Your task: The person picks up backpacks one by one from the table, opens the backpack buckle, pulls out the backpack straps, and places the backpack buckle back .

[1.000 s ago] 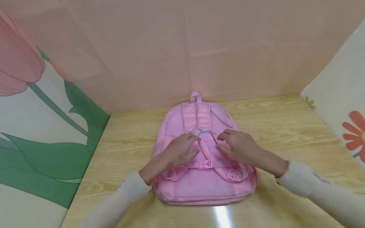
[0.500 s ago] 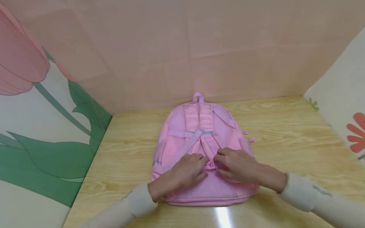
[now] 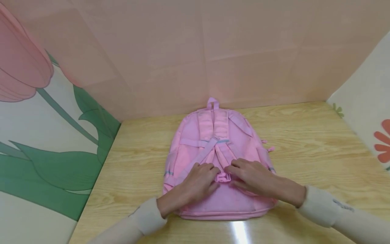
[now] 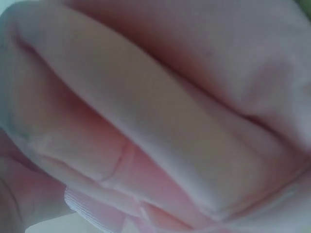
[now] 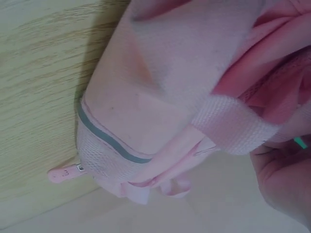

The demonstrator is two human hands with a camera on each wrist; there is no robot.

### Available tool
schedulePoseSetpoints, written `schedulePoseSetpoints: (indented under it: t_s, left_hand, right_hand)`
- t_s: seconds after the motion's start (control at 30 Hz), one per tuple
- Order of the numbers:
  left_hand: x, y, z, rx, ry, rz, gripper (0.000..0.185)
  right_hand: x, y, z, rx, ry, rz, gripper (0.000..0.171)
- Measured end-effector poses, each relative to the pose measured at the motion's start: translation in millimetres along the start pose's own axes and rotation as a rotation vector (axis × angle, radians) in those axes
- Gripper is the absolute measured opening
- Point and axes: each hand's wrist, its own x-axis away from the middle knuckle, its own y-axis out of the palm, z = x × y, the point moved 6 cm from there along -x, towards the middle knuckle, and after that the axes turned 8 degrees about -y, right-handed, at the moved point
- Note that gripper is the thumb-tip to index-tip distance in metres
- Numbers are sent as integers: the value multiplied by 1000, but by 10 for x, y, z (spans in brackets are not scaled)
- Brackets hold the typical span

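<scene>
A pink backpack point(image 3: 223, 205) lies on the table with its shoulder straps facing up and its top loop toward the wall. At its lower middle is the pink side-release buckle point(image 3: 223, 177) of a cross strap. My left hand point(image 3: 199, 179) pinches the buckle's left end, and my right hand point(image 3: 254, 178) pinches its right end. The two buckle halves are joined. Folded pink strap fabric point(image 4: 146, 102) fills the left wrist view. The right wrist view shows a webbing strap point(image 5: 235, 124) crossing in front of the right hand; its fingertips are hidden there.
Light wood-grain tabletop point(image 3: 304, 135) surrounds the backpack. A beige-pink wall point(image 3: 243, 51) rises behind, with flower-print panels at the left and right. Zipper pulls point(image 3: 270, 149) stick out from the backpack's right side.
Both hands have come down and inward from over the straps to the buckle. Over the last half second the fingers shift slightly and more of the buckle shows between them.
</scene>
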Motion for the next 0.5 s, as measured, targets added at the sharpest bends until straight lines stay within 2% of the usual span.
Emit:
schedulePoseSetpoints:
  t_s: [0.23,0.5]
  left_hand:
    - [11,-27,-14,54,10,71,29]
    - [19,-24,-1,29,51,134,31]
  right_hand:
    - [2,7,10,-12,-39,67,34]
    - [10,25,30,-17,-19,120,23]
